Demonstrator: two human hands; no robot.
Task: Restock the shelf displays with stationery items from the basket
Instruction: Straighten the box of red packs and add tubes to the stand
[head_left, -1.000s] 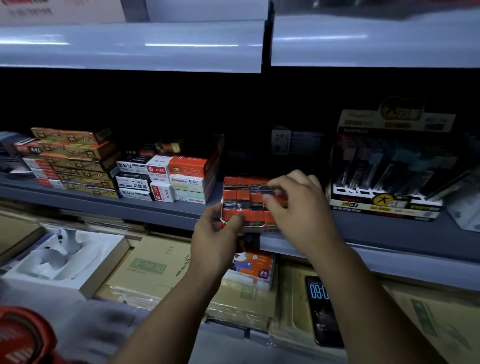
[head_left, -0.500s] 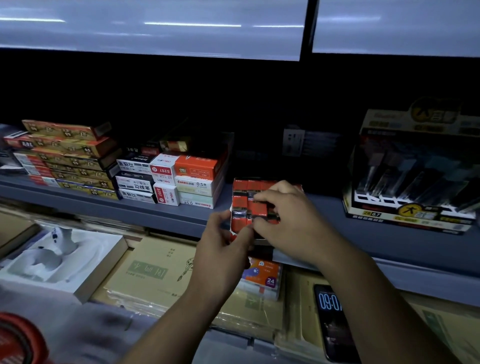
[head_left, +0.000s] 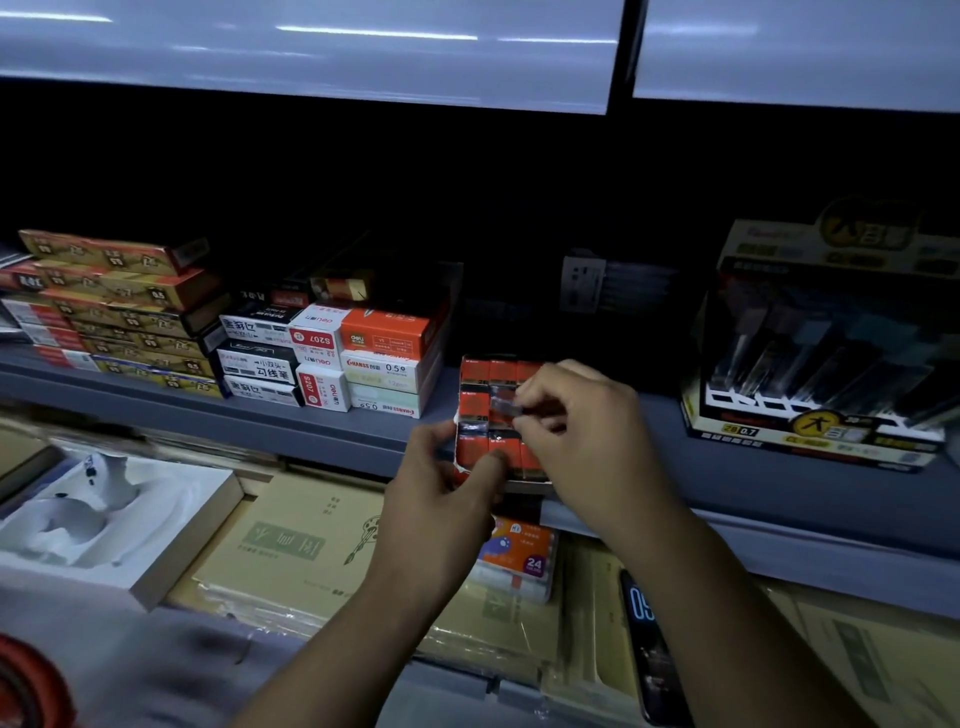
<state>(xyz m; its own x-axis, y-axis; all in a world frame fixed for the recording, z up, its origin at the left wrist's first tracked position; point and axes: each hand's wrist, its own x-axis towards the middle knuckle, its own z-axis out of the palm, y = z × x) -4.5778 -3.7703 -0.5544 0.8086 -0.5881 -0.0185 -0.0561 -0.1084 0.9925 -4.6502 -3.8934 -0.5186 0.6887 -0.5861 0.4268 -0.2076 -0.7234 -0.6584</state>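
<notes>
A small tray of red and black lead cases sits at the front edge of the grey shelf. My left hand grips the tray's near left corner, thumb on its side and a finger on its front row. My right hand hovers over the tray's middle and pinches one small case between thumb and fingertips. The red basket shows only as a rim at the bottom left corner.
Stacked pen and refill boxes stand left of the tray, with gold and red boxes farther left. A tall lead display box stands on the right. Below lie yellow paper packs, a white moulded tray, a crayon pack and a phone.
My right hand has lifted slightly from covering the tray's right part and now pinches a single case over its middle. My left hand stays on the near left corner. The view has shifted a little.
</notes>
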